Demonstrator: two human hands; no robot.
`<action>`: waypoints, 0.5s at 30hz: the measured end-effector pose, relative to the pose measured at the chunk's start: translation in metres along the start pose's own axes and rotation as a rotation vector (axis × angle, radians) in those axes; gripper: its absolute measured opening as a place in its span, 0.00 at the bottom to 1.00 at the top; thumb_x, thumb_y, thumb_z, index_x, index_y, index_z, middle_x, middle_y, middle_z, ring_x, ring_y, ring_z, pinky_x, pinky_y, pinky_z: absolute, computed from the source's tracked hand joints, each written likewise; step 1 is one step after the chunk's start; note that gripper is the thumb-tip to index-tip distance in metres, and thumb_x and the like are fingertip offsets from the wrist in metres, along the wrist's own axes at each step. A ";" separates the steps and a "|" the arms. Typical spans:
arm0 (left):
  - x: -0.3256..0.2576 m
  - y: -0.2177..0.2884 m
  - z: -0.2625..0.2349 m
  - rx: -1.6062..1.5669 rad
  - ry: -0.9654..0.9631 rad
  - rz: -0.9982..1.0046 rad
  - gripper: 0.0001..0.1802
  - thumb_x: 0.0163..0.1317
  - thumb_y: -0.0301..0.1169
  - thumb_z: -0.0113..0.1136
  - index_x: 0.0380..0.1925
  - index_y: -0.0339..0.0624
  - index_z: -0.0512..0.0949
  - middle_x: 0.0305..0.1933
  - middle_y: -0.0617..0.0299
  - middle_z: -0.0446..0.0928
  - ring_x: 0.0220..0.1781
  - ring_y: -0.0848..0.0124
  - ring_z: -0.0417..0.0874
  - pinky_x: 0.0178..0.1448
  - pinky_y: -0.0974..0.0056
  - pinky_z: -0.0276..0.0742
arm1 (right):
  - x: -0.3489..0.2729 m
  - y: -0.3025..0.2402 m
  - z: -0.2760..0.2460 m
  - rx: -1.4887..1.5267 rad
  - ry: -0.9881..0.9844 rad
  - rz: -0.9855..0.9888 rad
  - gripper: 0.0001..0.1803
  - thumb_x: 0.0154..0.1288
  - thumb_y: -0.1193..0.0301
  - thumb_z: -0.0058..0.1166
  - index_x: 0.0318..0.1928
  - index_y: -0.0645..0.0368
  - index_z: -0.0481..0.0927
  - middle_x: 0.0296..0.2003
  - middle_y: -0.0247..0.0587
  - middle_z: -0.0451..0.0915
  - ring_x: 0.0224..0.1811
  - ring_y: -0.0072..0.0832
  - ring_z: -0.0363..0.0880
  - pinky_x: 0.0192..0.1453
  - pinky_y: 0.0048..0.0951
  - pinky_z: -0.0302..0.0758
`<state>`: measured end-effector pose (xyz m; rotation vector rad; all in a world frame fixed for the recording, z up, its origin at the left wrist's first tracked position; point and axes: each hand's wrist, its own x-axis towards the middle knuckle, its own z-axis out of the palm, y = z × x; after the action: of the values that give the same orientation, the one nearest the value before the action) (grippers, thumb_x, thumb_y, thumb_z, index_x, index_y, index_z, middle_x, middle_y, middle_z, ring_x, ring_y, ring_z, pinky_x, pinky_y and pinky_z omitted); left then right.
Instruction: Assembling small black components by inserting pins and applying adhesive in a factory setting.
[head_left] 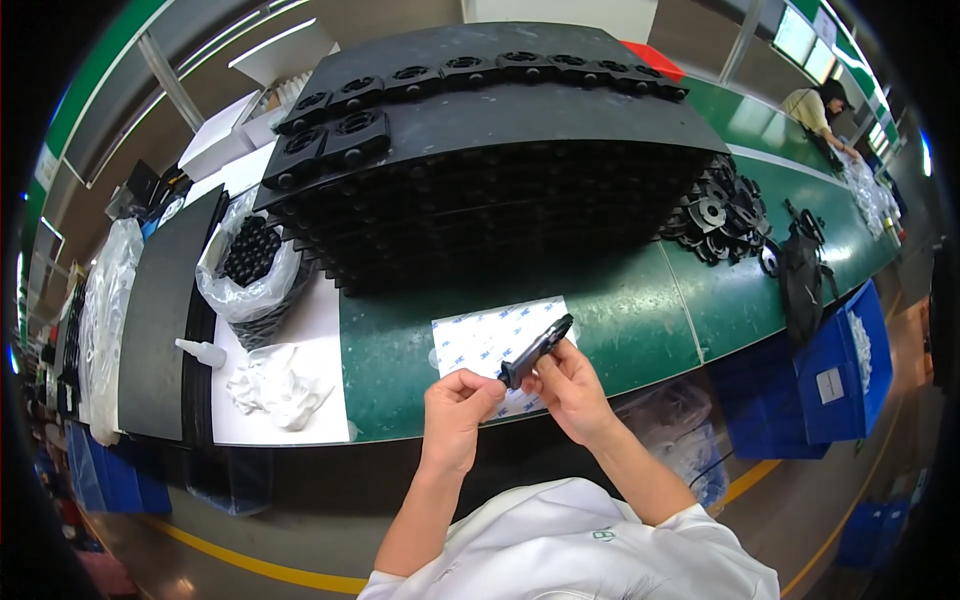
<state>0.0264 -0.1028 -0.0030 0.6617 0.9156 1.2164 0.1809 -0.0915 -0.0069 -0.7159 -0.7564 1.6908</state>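
Filling the upper centre of the frame we see a tall stack of black moulded trays (pixel 480 190) on the green workbench (pixel 620 320), with a row of black fan-like parts (pixel 500 70) along its top. Left of it a clear bag of small black pieces (pixel 250 255) sits by a white sheet (pixel 300 350) carrying a crumpled white cloth (pixel 272 385) and a small white squeeze bottle (pixel 200 350). At centre lies a white backing sheet of stickers (pixel 480 345). Just above it we hold a slim black part (pixel 537 350): our right hand (pixel 570 385) is closed round it, while our left hand (pixel 455 400) pinches its lower end with thumb and forefinger. We judge a sticker or film is being worked at that end; next would call for a steady, careful pinch. The tip itself is hidden under our fingers, and the black pile (pixel 725 215) at right is too tangled to read.
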 end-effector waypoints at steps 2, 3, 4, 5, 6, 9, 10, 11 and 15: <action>0.003 0.000 0.002 -0.032 -0.009 -0.018 0.09 0.56 0.24 0.61 0.20 0.38 0.73 0.19 0.68 0.71 0.20 0.83 0.63 0.25 0.77 0.56 | 0.001 0.001 0.000 -0.016 0.011 -0.013 0.11 0.67 0.70 0.46 0.48 0.57 0.69 0.37 0.32 0.74 0.35 0.18 0.69 0.41 0.21 0.67; 0.005 0.001 0.003 -0.063 -0.016 -0.036 0.12 0.56 0.25 0.62 0.17 0.40 0.70 0.18 0.69 0.69 0.19 0.84 0.62 0.24 0.77 0.55 | 0.002 -0.001 0.001 -0.026 -0.003 -0.011 0.10 0.67 0.70 0.46 0.48 0.57 0.69 0.36 0.30 0.73 0.34 0.17 0.68 0.40 0.20 0.67; 0.006 0.002 0.004 -0.063 -0.018 -0.033 0.12 0.56 0.25 0.62 0.17 0.40 0.70 0.18 0.69 0.69 0.19 0.84 0.62 0.24 0.77 0.55 | 0.002 -0.004 0.002 -0.036 -0.018 -0.010 0.10 0.68 0.70 0.46 0.48 0.58 0.70 0.35 0.29 0.73 0.33 0.16 0.68 0.39 0.19 0.67; 0.006 0.005 0.005 -0.027 -0.015 -0.024 0.13 0.56 0.25 0.62 0.16 0.41 0.69 0.17 0.70 0.67 0.19 0.84 0.62 0.24 0.76 0.55 | 0.003 -0.008 0.005 -0.037 -0.019 -0.014 0.10 0.68 0.70 0.46 0.48 0.58 0.70 0.35 0.29 0.73 0.33 0.16 0.68 0.39 0.19 0.67; 0.006 0.009 0.005 0.010 -0.011 -0.011 0.15 0.57 0.26 0.62 0.15 0.42 0.68 0.16 0.71 0.66 0.19 0.84 0.61 0.24 0.76 0.55 | 0.004 -0.011 0.008 0.042 -0.013 0.038 0.09 0.68 0.69 0.46 0.46 0.57 0.71 0.34 0.30 0.73 0.33 0.16 0.68 0.38 0.19 0.67; 0.017 0.025 0.009 0.146 0.010 0.143 0.14 0.57 0.27 0.62 0.16 0.43 0.69 0.17 0.70 0.66 0.19 0.83 0.62 0.24 0.75 0.56 | 0.008 -0.015 0.007 0.335 -0.020 0.218 0.08 0.68 0.69 0.45 0.44 0.58 0.72 0.33 0.30 0.73 0.32 0.17 0.66 0.36 0.19 0.66; 0.019 0.038 0.004 0.148 -0.044 0.293 0.14 0.57 0.31 0.63 0.17 0.42 0.70 0.19 0.70 0.67 0.21 0.83 0.63 0.26 0.76 0.57 | 0.010 -0.017 0.008 0.550 -0.041 0.359 0.09 0.68 0.69 0.44 0.44 0.59 0.72 0.33 0.30 0.73 0.32 0.18 0.66 0.35 0.19 0.66; 0.023 0.056 -0.004 0.215 -0.090 0.431 0.15 0.57 0.35 0.62 0.18 0.41 0.71 0.22 0.69 0.69 0.24 0.83 0.64 0.27 0.76 0.58 | 0.012 -0.023 0.013 0.700 -0.008 0.442 0.09 0.68 0.69 0.44 0.41 0.60 0.74 0.32 0.31 0.72 0.31 0.19 0.65 0.33 0.19 0.66; 0.049 0.126 -0.046 0.445 0.230 0.841 0.12 0.63 0.35 0.55 0.24 0.41 0.74 0.26 0.69 0.72 0.23 0.86 0.64 0.26 0.80 0.57 | 0.014 -0.046 0.021 0.804 -0.008 0.449 0.09 0.68 0.69 0.44 0.38 0.61 0.76 0.32 0.32 0.74 0.31 0.20 0.65 0.33 0.19 0.66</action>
<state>-0.0709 -0.0267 0.0688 1.3705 1.1611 1.8746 0.1887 -0.0714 0.0406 -0.3085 0.1336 2.1803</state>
